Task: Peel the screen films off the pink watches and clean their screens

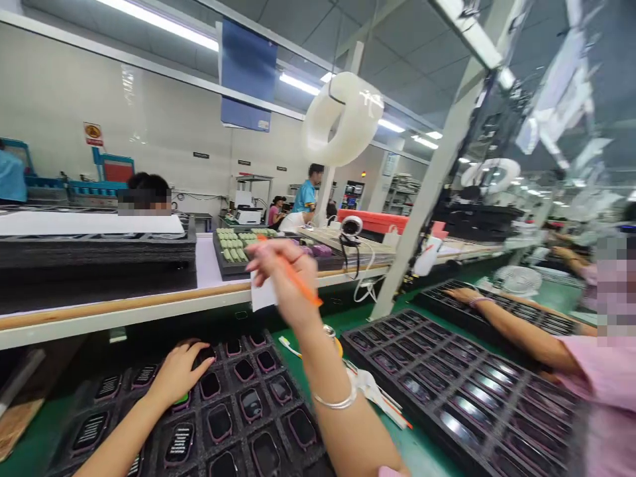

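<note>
In the head view my left hand [175, 376] rests over the near foam tray [258, 404], its thumb and index finger stretched apart around a compartment with a dark smartwatch [205, 356]. Its other fingertips are partly hidden. Smartwatches with dark screens and purple rims, such as one smartwatch [219, 423], lie in the compartments; several screens show rows of white text. A bit of bright green shows beneath my left hand. My right hand [287, 275] is raised above the tray, fingers closed around an orange stick-shaped tool [301, 281] that slants down to the right.
A second foam tray [477, 381] of smartwatches lies to the right. Between the trays are a toothbrush [285, 342] and white strips [380, 394]. Beyond runs a shelf edge [149, 311], with stacked black trays [99, 262] upon it. A co-worker's hand [464, 296] reaches over another tray at right.
</note>
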Available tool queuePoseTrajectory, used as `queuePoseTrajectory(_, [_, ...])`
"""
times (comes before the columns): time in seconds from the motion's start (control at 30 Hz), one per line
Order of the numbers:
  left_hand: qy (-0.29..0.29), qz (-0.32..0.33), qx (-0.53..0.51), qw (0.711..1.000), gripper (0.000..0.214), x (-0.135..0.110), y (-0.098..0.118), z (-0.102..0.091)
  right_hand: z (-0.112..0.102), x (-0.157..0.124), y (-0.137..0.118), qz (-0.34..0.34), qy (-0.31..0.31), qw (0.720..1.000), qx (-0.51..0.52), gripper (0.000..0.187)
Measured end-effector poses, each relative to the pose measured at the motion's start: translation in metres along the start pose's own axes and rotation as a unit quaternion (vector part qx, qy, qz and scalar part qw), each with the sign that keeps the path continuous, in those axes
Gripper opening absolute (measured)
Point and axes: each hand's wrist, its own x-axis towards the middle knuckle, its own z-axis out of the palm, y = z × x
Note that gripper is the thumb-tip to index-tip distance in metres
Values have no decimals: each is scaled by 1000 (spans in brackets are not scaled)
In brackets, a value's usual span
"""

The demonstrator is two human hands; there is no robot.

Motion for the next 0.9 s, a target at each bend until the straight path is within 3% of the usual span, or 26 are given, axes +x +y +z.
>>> queuePoseTrajectory(0.07, [-2, 10, -3, 1000, 49, 3, -4, 1, 22, -24, 27, 34, -89, 995, -37, 29])
queuePoseTrajectory(0.17, [-17, 28, -2, 999, 48, 10, -12, 2, 56, -58, 80, 66, -211, 971, -93, 3])
queuePoseTrajectory(0.27, [-42, 38, 7, 998, 40, 17, -20, 2, 83, -84, 129, 127, -181, 961, -164, 17])
queuePoseTrajectory(0.37, [-52, 39, 27, 998, 43, 22, -26, 3, 95, -100, 163, 157, -151, 954, -205, 21])
queuePoseTrajectory(0.57, [-58, 35, 78, 995, 58, 22, -32, 7, 92, -112, 188, 178, -133, 949, -222, 25])
queuePoseTrajectory(0.9, [-83, 30, 105, 991, 60, 24, -27, 2, 92, -113, 197, 164, -140, 952, -219, 26])
